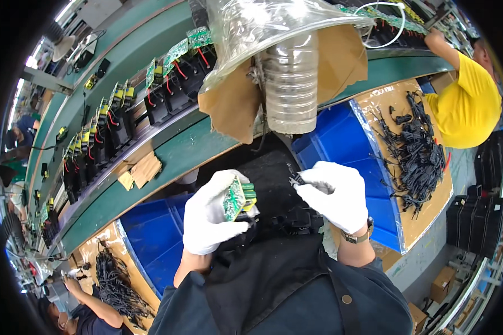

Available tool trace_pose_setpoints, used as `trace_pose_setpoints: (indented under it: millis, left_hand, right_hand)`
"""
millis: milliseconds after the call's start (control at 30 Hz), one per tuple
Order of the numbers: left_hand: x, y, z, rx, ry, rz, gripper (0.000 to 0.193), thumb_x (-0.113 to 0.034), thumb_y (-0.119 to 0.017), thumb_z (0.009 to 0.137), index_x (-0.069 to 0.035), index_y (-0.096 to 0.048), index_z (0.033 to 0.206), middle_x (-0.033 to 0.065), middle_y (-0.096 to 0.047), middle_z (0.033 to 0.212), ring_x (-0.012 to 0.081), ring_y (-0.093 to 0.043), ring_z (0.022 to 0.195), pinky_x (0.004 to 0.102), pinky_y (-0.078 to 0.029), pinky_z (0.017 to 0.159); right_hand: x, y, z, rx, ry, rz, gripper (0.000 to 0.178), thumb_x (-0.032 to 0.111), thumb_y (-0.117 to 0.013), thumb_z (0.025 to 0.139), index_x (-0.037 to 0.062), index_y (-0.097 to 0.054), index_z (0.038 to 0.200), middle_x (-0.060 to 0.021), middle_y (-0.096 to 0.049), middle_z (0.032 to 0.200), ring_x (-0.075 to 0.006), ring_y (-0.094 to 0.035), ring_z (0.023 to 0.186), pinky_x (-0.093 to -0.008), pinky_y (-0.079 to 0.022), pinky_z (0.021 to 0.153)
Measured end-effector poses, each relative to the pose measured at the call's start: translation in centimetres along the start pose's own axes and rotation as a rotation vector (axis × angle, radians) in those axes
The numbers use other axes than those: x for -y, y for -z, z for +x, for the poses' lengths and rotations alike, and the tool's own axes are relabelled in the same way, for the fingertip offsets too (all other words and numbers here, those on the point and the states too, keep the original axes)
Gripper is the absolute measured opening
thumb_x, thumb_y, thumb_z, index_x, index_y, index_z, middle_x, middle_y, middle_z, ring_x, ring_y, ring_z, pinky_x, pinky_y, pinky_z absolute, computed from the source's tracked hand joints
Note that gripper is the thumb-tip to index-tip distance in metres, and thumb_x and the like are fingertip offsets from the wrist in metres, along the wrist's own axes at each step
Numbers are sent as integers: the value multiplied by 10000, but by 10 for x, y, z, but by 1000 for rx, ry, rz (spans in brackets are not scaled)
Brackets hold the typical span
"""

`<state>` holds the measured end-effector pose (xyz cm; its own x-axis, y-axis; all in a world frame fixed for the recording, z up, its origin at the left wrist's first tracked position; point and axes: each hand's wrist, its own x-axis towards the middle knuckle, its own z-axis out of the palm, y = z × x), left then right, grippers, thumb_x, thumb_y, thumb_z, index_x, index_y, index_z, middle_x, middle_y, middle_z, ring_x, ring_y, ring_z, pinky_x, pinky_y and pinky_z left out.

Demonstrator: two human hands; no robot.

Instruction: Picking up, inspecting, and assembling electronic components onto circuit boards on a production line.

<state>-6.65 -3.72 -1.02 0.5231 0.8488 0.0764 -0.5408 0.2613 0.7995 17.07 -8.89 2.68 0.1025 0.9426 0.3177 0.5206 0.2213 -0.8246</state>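
Both of my hands wear white gloves. My left hand (208,215) is closed around a small green circuit board (233,200) with green and yellow parts on it, tilted on edge. Opposite it, across a gap, my right hand (339,194) pinches a small black piece (294,175) between thumb and fingertips; it looks like a cable end, though its exact kind is too small to make out. Between and below the hands lie dark, black parts (299,219) over my lap, their shapes hard to tell apart.
A clear plastic bottle (289,84) under plastic film and cardboard hangs ahead. Beyond it, boards in black housings (173,92) line a green conveyor (198,142). Blue bins (343,151) flank me, beside heaps of black cables (416,153). A person in yellow (466,103) works at right, another at lower left.
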Motion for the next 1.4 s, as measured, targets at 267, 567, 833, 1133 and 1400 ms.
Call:
trace_pose_setpoints:
  millis: [267, 567, 833, 1133, 1400]
  left_hand:
    - [-6, -3, 3, 225, -73, 344, 857, 10, -849, 541, 73, -472, 1307, 307, -577, 1131, 305, -630, 838, 362, -545, 713]
    - [-10, -8, 4, 75, 199, -232, 624, -212, -702, 785, 109, -481, 1272, 352, -585, 1103, 362, -658, 807, 387, -561, 733]
    - [-1, 1, -1, 53, 280, -265, 609, -267, -644, 829, 122, -475, 1265, 375, -572, 1123, 394, -659, 814, 394, -560, 733]
    - [0, -3, -4, 3, 198, -130, 587, -252, -628, 841, 125, -475, 1265, 379, -567, 1133, 388, -659, 792, 397, -558, 740]
    - [-6, -9, 2, 96, 214, -324, 564, -236, -628, 842, 110, -490, 1266, 350, -578, 1146, 359, -657, 722, 380, -551, 749]
  right_hand:
    - [-3, -5, 0, 143, 14, 219, 151, 64, -729, 714, -28, -679, 822, -85, -632, 698, -148, -488, 513, -250, -362, 476]
    - [-18, -6, -9, 244, -81, 757, 108, 54, -659, 757, -52, -653, 782, -126, -645, 698, -177, -515, 492, -249, -369, 467]
    - [-15, -17, -8, 204, -149, 749, 109, 45, -636, 765, -64, -636, 765, -140, -646, 669, -150, -499, 455, -221, -332, 427]
    - [-17, -18, -10, 191, -198, 755, 125, 58, -635, 791, -67, -644, 799, -146, -657, 683, -145, -519, 459, -209, -342, 425]
    - [-11, -15, -9, 165, -301, 720, 152, 73, -633, 807, -77, -646, 832, -154, -669, 704, -147, -549, 468, -203, -363, 426]
